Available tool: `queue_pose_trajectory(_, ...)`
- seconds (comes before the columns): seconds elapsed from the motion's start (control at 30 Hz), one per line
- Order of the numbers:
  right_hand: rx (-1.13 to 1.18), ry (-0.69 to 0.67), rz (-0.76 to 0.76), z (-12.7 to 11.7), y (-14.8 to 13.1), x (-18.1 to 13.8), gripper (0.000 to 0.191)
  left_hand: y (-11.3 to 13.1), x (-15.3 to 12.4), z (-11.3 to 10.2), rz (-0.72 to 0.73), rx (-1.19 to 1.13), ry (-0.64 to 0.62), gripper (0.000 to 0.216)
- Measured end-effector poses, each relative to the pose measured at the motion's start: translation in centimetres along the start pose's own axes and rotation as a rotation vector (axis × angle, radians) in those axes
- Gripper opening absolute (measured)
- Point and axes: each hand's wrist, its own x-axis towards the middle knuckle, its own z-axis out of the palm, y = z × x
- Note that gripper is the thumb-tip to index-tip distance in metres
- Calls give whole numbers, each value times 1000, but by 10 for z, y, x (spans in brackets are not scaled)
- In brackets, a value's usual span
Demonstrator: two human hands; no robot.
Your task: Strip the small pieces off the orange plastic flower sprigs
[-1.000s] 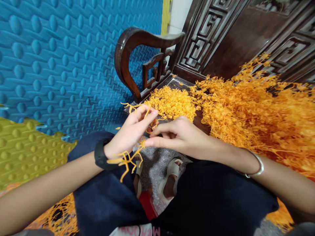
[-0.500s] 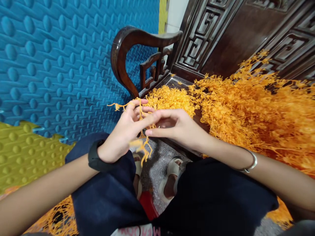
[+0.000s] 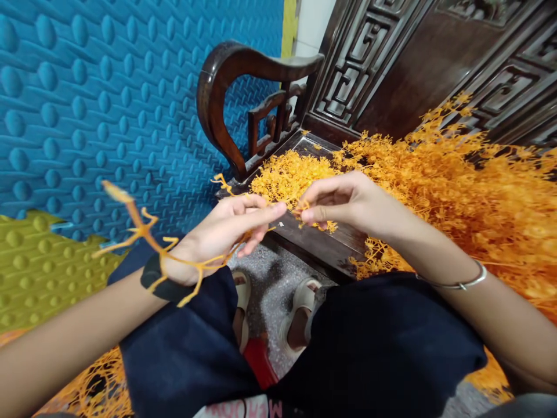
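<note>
My left hand (image 3: 226,229) is closed around an orange branched plastic stem (image 3: 161,251), whose thick end and bare twigs stick out over the wrist. Another twig end pokes up past the fingers. A little to the right, my right hand (image 3: 348,200) pinches a small orange floret (image 3: 303,205) between thumb and fingertips, close to the left thumb tip. Whether the floret is still joined to the stem cannot be made out. Behind both hands, a pile of loose yellow-orange florets (image 3: 289,174) lies on the dark wooden bench seat (image 3: 304,235).
A big heap of orange branches (image 3: 461,197) fills the right of the bench. The curved wooden armrest (image 3: 213,87) rises beyond my left hand. Blue foam matting (image 3: 87,116) stands at left. More orange strands (image 3: 96,383) lie low at left. A red object (image 3: 260,360) sits between my feet.
My right hand has moved right, away from my left, with a floret in its fingertips. The stem in my left hand has swung so its thick end points up and left over the wrist.
</note>
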Motion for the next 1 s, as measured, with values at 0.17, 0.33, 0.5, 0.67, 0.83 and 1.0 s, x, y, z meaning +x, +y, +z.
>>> queue_pose_trajectory(0.17,-107,-130,-40,19,-3,1,16,-6,3,2,125,-52,91,35)
queue_pose_trajectory(0.33,-121,-124,22,31,0,3,19,-8,6,1,213,-31,138,31)
queue_pose_trajectory(0.5,50,-93,131,35,5,4,18,-5,3,2,291,-20,190,41)
queue_pose_trajectory(0.67,130,-55,144,41,6,3,20,-5,3,2,287,-25,189,41)
queue_pose_trajectory(0.83,145,-61,116,48,8,4,25,-5,4,-2,343,-46,289,39)
queue_pose_trajectory(1.0,132,-52,41,57,9,3,33,-8,5,0,492,-112,424,38)
